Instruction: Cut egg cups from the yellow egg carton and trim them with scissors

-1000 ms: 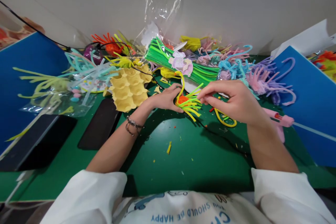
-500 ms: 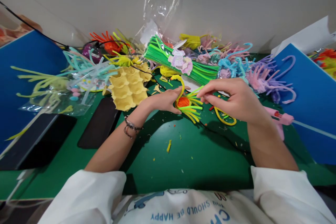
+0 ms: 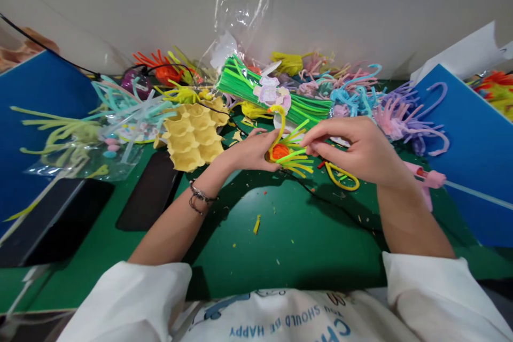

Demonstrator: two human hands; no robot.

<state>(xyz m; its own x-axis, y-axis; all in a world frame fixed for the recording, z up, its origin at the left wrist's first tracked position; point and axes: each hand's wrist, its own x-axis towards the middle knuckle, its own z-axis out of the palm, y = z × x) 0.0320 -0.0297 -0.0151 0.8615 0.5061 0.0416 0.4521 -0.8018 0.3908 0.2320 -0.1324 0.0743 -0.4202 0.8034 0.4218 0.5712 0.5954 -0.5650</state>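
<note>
My left hand (image 3: pixel 258 150) is closed round a pipe-cleaner piece (image 3: pixel 280 152) with an orange middle and yellow and green strands fanning to the right. One yellow strand curls up from it, bent at the top. My right hand (image 3: pixel 347 144) is pinched at the tips of the right-hand strands; whether it grips one is too small to tell. A loop of yellow pipe cleaner (image 3: pixel 340 184) lies on the green table under my right hand. Behind the hands lies a bundle of green pipe cleaners (image 3: pixel 312 109) in clear plastic.
A yellow egg-carton piece (image 3: pixel 192 136) and a black phone (image 3: pixel 150 192) lie to the left, with a dark tablet (image 3: pixel 80 219) farther out. Coloured pipe-cleaner bunches line the back. A pink glue gun (image 3: pixel 428 181) is at right. Blue panels (image 3: pixel 465 155) flank the table (image 3: pixel 256 262).
The orange-centred piece has turned slightly in my left hand, its strands now pointing more directly right. My right hand stays pinched beside them. The view has shifted a little.
</note>
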